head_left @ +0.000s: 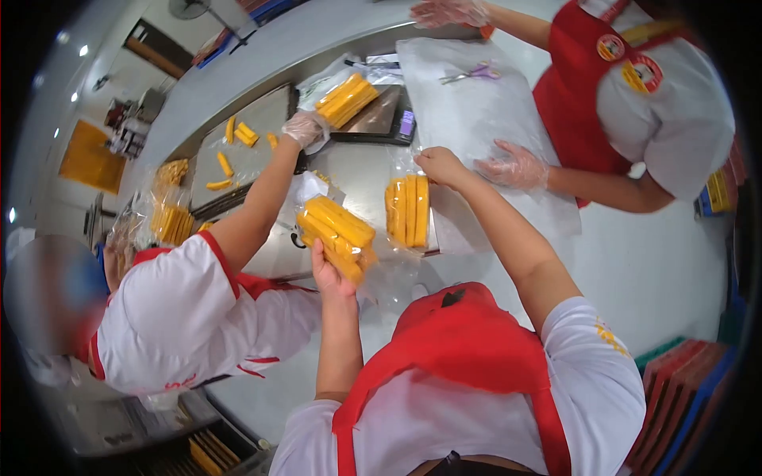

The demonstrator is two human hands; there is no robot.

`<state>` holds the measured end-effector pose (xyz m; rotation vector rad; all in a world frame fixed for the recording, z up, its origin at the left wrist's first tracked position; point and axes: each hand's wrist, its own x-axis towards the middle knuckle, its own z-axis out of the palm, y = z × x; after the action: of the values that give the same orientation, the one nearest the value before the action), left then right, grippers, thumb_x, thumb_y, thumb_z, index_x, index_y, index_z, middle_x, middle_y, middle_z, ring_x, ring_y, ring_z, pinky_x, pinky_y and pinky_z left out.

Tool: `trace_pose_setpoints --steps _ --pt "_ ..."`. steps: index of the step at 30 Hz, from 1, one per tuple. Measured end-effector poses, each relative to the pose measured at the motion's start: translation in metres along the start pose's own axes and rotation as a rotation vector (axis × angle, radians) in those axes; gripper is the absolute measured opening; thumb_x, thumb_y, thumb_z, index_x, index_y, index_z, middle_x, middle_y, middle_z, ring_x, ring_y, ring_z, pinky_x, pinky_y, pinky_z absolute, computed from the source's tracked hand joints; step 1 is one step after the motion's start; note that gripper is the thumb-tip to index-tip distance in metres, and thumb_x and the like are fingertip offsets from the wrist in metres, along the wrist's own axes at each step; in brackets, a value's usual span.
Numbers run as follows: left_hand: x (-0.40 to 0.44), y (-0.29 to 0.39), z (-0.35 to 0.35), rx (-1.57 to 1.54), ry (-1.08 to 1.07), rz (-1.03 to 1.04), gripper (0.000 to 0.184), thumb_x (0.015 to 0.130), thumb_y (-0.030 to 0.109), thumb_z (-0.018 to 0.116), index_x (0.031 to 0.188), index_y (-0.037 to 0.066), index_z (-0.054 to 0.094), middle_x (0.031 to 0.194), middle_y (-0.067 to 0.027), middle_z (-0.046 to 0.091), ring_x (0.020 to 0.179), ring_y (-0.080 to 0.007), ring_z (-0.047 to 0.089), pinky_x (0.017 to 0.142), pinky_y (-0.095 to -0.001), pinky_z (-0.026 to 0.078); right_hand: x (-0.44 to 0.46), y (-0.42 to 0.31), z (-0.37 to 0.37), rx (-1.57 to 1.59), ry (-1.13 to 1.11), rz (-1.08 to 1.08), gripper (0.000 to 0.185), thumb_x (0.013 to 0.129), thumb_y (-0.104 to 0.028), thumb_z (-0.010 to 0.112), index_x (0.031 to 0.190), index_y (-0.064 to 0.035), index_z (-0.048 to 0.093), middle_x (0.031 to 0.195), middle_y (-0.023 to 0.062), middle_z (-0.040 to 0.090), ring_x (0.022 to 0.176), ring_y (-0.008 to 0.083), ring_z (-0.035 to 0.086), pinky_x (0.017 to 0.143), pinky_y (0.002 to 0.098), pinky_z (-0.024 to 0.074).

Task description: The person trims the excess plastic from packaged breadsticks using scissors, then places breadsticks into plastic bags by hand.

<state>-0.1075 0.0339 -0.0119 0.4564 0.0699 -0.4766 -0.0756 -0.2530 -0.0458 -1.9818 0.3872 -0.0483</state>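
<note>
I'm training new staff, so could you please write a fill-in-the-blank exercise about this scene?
The wearer's left hand holds bagged sticks coloured ____.
The wearer's hand nearer the scissors is the ____ one.
The scissors have ____ handles.
The wearer's apron is ____.
Missing words: yellow; right; purple; red.

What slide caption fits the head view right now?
Left hand holds a bag of yellow sticks; right hand pinches the top of another bag near a scale.
</note>
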Motion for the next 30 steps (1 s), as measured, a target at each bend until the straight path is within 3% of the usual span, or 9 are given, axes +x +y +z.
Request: trace_pose_setpoints --steps 1,5,9,11,13,20,26,28,30 --pt "0.006 0.001 0.0 0.006 -0.012 -0.035 0.05 0.08 0.03 0.053 0.123 0.008 0.04 0.122 -0.0087 0.046 0.111 -0.0266 0.044 0.096 -0.0421 0.033 -0.011 -0.005 -0.005 0.086 0.013 0.033 0.035 0.081 -0.031 0.048 0.075 0.0014 0.059 0.067 0.0152 0.058 0.056 0.0228 0.055 0.054 0.0329 0.0423" --pt "0.027 0.008 0.008 0.051 -0.111 -0.153 0.051 0.08 0.03 0.052 0.123 0.008 0.038 0.121 -0.0094 0.046 0.111 -0.0271 0.044 0.095 -0.0429 0.034 -0.07 -0.037 -0.018 0.322 0.21 0.012 0.031 0.081 -0.026 0.048 0.071 0.0018 0.057 0.062 0.013 0.056 0.054 0.0217 0.053 0.052 0.0326 0.0405" --pt "0.056 0.018 0.013 0.079 -0.203 -0.36 0.053 0.078 0.034 0.053 0.123 0.009 0.04 0.119 -0.0093 0.048 0.109 -0.0274 0.045 0.094 -0.0438 0.034 -0.109 -0.025 -0.011 0.117 0.62 -0.397 0.029 0.084 -0.024 0.047 0.072 0.0 0.058 0.069 0.01 0.053 0.071 0.0217 0.053 0.064 0.0317 0.0415" --pt "0.093 0.024 -0.02 0.046 -0.534 -0.654 0.056 0.075 0.038 0.054 0.124 0.015 0.038 0.115 -0.0073 0.049 0.102 -0.0278 0.049 0.081 -0.0448 0.044 -0.142 -0.027 0.0 0.149 0.78 -0.337 0.026 0.086 -0.024 0.049 0.081 0.0001 0.059 0.09 0.0089 0.053 0.081 0.0163 0.052 0.072 0.0296 0.0439" --pt "0.113 0.016 -0.024 -0.042 -0.398 -0.8 0.055 0.075 0.029 0.058 0.124 0.016 0.037 0.114 -0.0052 0.049 0.099 -0.0268 0.05 0.079 -0.0431 0.044 -0.167 -0.028 0.007 0.057 0.923 -0.304 0.024 0.085 -0.022 0.049 0.081 -0.0009 0.061 0.096 0.0114 0.054 0.09 0.0226 0.051 0.08 0.0319 0.0404" --pt "0.157 -0.032 0.037 0.037 -0.481 -1.214 0.056 0.075 0.025 0.059 0.125 0.016 0.037 0.114 -0.005 0.049 0.099 -0.0252 0.05 0.079 -0.0411 0.045 -0.253 -0.129 0.038 0.144 1.185 0.138 0.022 0.084 -0.02 0.05 0.086 -0.0009 0.06 0.096 0.0124 0.054 0.092 0.023 0.052 0.08 0.0307 0.0407" --pt "0.144 -0.046 0.103 -0.005 -0.671 -1.445 0.057 0.074 0.021 0.061 0.125 0.016 0.036 0.114 -0.0048 0.049 0.1 -0.0238 0.05 0.079 -0.0395 0.045 -0.339 -0.158 0.073 -0.016 1.584 0.173 0.022 0.083 -0.021 0.049 0.084 -0.0029 0.061 0.094 0.0132 0.053 0.088 0.0249 0.052 0.076 0.0313 0.0416" --pt "0.147 -0.054 0.118 -0.058 -0.673 -1.553 0.057 0.074 0.02 0.061 0.126 0.016 0.036 0.114 -0.0047 0.049 0.1 -0.0233 0.05 0.079 -0.0389 0.045 -0.354 -0.178 0.09 -0.155 1.681 0.344 0.021 0.083 -0.02 0.05 0.087 -0.0028 0.061 0.094 0.0132 0.054 0.09 0.0238 0.052 0.077 0.0307 0.0415" --pt "0.091 -0.044 0.128 -0.09 -0.784 -1.641 0.058 0.074 0.018 0.062 0.126 0.016 0.036 0.114 -0.0047 0.049 0.1 -0.0229 0.05 0.079 -0.0384 0.046 -0.423 -0.181 0.144 -0.116 1.838 0.303 0.021 0.083 -0.019 0.05 0.087 -0.0021 0.061 0.093 0.0132 0.053 0.09 0.0228 0.052 0.078 0.0308 0.0414"
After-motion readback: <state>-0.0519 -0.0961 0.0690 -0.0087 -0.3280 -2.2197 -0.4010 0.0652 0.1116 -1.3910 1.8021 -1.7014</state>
